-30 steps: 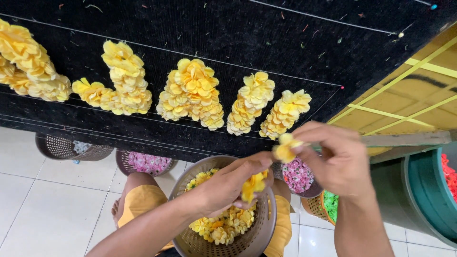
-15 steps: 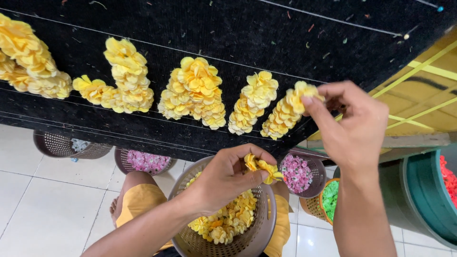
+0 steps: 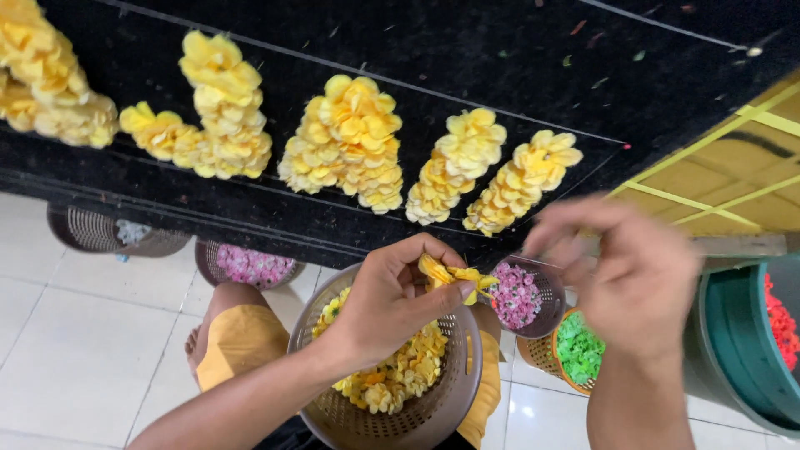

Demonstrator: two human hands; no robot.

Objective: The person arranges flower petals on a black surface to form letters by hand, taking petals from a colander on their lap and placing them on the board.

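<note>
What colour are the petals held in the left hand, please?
Yellow petals, seen in the head view.

A: What else was in view, besides the work itself?

B: Black cloth board (image 3: 500, 58) across the top, w/ five finished yellow flower strings (image 3: 354, 142) lying on it in a row. Thin threads ran along it.

A: And on the floor?

B: White tiles (image 3: 75, 333). Small basket of pink-white petals (image 3: 521, 293) just beside the big one, a basket of green petals (image 3: 577, 348) below it. Teal tub (image 3: 733, 333) at right w/ red petals (image 3: 782, 321). Under the board's edge: another pink-petal basket (image 3: 250, 265), & a brown basket (image 3: 104, 233), contents unclear.
</note>
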